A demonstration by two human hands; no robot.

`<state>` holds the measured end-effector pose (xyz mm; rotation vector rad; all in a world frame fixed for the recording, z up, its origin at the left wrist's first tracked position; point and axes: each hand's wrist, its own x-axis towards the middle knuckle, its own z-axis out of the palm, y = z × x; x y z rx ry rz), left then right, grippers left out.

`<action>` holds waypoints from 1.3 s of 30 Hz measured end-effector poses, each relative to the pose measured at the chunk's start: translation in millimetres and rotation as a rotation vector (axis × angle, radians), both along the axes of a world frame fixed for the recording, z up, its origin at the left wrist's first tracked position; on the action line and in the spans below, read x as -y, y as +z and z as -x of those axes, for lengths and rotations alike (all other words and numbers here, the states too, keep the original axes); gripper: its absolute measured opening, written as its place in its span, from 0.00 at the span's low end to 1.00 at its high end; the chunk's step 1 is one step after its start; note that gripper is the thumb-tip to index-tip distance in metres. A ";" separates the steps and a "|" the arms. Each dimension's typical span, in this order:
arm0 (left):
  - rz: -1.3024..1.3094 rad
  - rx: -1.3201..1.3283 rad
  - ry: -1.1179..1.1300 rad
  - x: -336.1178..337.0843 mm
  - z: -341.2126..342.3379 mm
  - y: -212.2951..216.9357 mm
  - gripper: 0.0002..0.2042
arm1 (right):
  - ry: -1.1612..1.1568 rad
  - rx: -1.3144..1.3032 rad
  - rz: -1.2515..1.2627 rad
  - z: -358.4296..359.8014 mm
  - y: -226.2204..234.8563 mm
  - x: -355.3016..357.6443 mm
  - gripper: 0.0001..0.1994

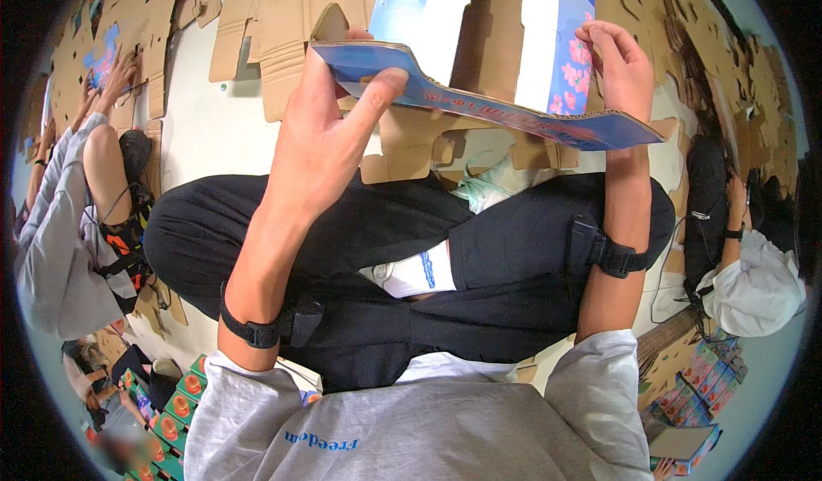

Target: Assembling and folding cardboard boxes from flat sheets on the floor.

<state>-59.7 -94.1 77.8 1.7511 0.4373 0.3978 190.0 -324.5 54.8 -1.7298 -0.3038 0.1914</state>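
Left grip (330, 130) pinches the near-left end of the blue printed cardboard sheet (479, 104), thumb on top, upper centre of frame. Right grip (621, 66) clamps its right edge, upper right. I see the sheet held up over my crossed legs (514, 250), above the flat brown cardboard blanks (274, 19) on the floor. My guess at the risk: the long sheet bows between grips, so an uneven squeeze could crease it or let it slip.

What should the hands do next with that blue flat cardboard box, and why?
Probably fold a panel up along a crease. The left hand and right hand both hold the blue cardboard box blank by its ends, and it is still flat and unfolded above the lap.
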 end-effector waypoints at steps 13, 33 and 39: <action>-0.007 0.004 0.014 0.0 -0.9 -2.0 0.23 | 0.000 0.000 0.003 -1.5 -1.4 0.2 0.10; 0.000 -0.025 0.022 0.3 -0.3 1.8 0.23 | 0.004 0.005 0.006 -1.6 -1.2 0.2 0.11; 0.017 -0.056 -0.022 0.4 1.7 3.8 0.21 | 0.008 0.021 -0.003 -2.1 -1.6 0.3 0.11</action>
